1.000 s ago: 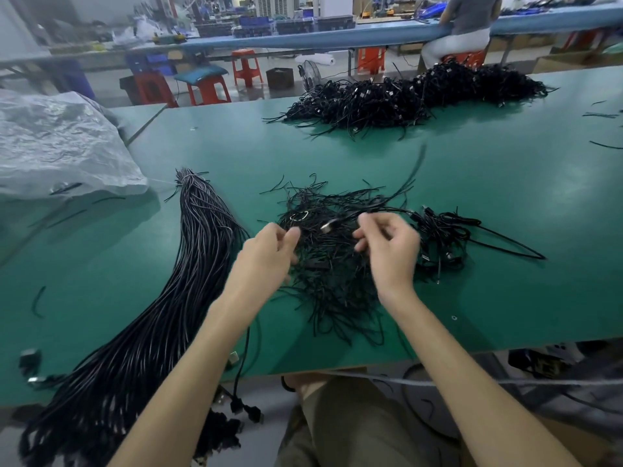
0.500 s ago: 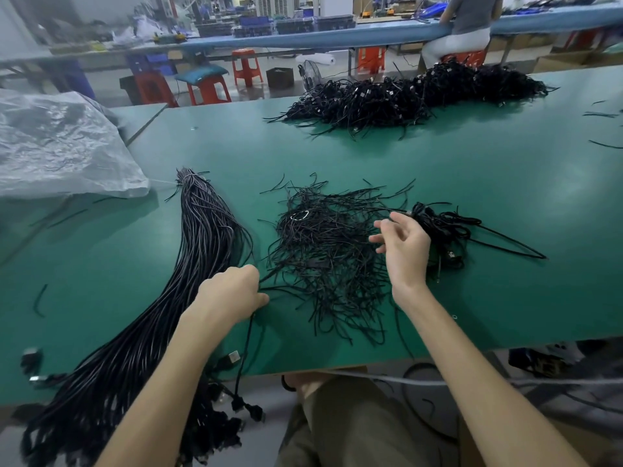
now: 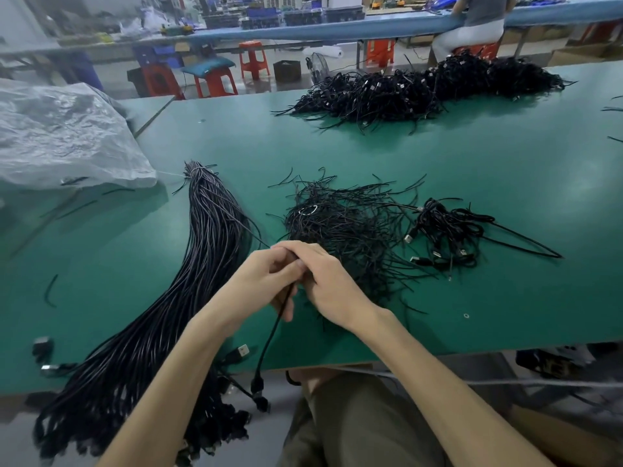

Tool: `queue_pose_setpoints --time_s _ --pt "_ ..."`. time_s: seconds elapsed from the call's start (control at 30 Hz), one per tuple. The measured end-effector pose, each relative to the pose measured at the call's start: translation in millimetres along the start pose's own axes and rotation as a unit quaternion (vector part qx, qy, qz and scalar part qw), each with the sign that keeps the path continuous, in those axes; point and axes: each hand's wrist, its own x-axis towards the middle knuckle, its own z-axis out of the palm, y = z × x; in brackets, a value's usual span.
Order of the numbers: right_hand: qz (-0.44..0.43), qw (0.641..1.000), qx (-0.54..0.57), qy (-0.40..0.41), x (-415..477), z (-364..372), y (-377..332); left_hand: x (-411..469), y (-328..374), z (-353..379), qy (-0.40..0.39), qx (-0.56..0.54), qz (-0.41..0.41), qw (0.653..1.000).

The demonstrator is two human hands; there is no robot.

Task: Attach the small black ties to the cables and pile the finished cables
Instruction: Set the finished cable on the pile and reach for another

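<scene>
- Since the head view is the only one supplied, all findings are taken from it: both hands are met above the near half of the green table, at the near edge of the heap of loose ties.
- The left hand is seen with fingers curled round a single cable; the grip is judged firm.
- The right hand is laid across the left hand's fingers. Whether a tie or the cable is pinched beneath it cannot be told, as the fingertips are hidden.
- The cable's long axis is noted running from the grip towards the person. It passes over the near table edge, and its connector end hangs below the edge.
- The bundle of untied cables lies to the left of the hands, fanning towards the near left corner.
- The small pile of finished cables lies to the right of the hands, beyond the ties. A far pile is recorded at the far edge, and a plastic sheet at far left.
- Judgement: a fresh cable is taken up and no tie is seen attached.
- The coming move is judged to turn on this: ties lie just beyond the grip, nearer the right hand, and the finished pile also lies on that side.
- A snag of the hanging end on the table edge is considered possible.
</scene>
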Motion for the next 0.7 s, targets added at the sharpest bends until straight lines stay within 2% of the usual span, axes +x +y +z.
queue_pose_setpoints --time_s 0.2,0.3,0.4,0.47,0.57,0.63,0.7 --pt "-0.011 0.997 -0.069 -0.022 -6.1 -6.0 2.9 -10.9 -12.5 -12.6 -0.096 -0.067 -0.029 0.993" --pt "-0.007 1.000 0.009 0.024 -8.1 -7.2 0.4 -17.2 -13.6 -18.3 -0.154 -0.141 -0.001 0.978" --pt "0.024 0.987 0.114 0.109 -6.3 -4.7 -6.9 -16.6 -11.9 -17.6 -0.126 -0.220 0.028 0.967" --pt "0.037 0.981 0.115 0.151 -6.9 -3.6 -9.3 -10.3 -10.2 -18.9 -0.078 -0.289 0.029 0.954" --pt "0.031 0.981 0.077 0.175 -13.4 -5.3 -10.8 1.9 -9.4 -20.8 -0.038 -0.411 0.006 0.911" --pt "0.036 0.978 0.063 0.195 -18.9 -12.9 -10.2 8.5 -10.4 -19.4 -0.038 -0.510 -0.002 0.859" --pt "0.031 0.980 0.060 0.189 -25.6 -21.8 -8.3 12.3 -14.5 -18.1 -0.029 -0.611 0.012 0.791"
